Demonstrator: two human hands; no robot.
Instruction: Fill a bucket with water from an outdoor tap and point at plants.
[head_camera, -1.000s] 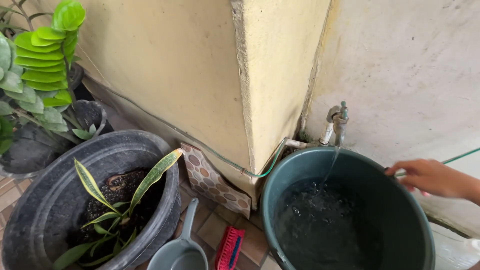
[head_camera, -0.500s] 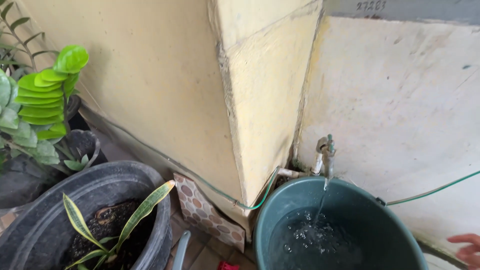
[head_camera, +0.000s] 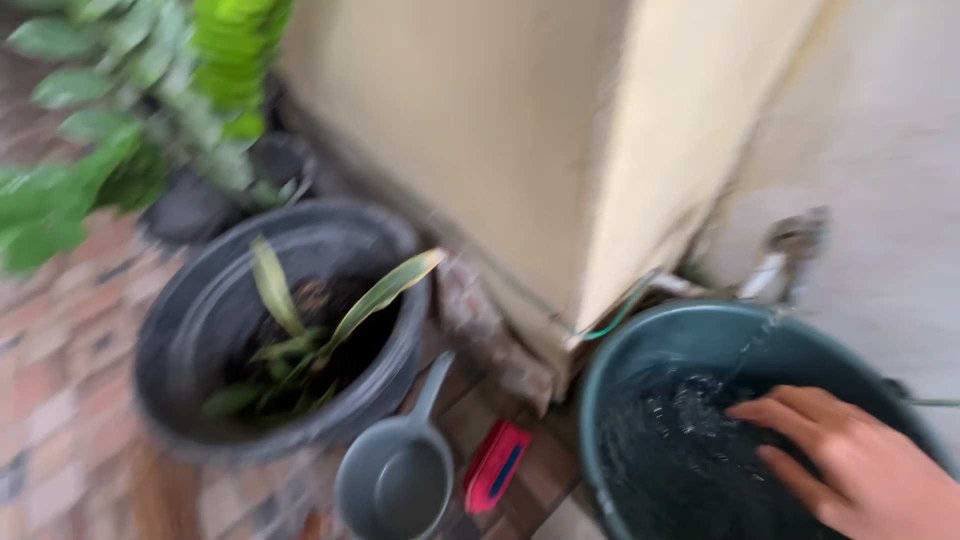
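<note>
My right hand (head_camera: 850, 460) reaches over the dark green bucket (head_camera: 640, 350) at the lower right, fingers spread and pointing left, just above the rippling water (head_camera: 680, 450); it holds nothing. A metal tap (head_camera: 790, 250) on the wall pours a thin stream into the bucket. My left hand is out of the picture. The picture is blurred by motion.
A big black pot (head_camera: 190, 340) with a long-leaved plant (head_camera: 330, 320) stands left of the bucket. A grey dipper (head_camera: 395, 480) and a red scrub brush (head_camera: 497, 465) lie on the tiled floor between them. Leafy potted plants (head_camera: 130, 90) fill the upper left beside a yellow wall corner (head_camera: 610, 150).
The view swung down and to the left. My right hand came from the lower right edge to over the water in the bucket.
</note>
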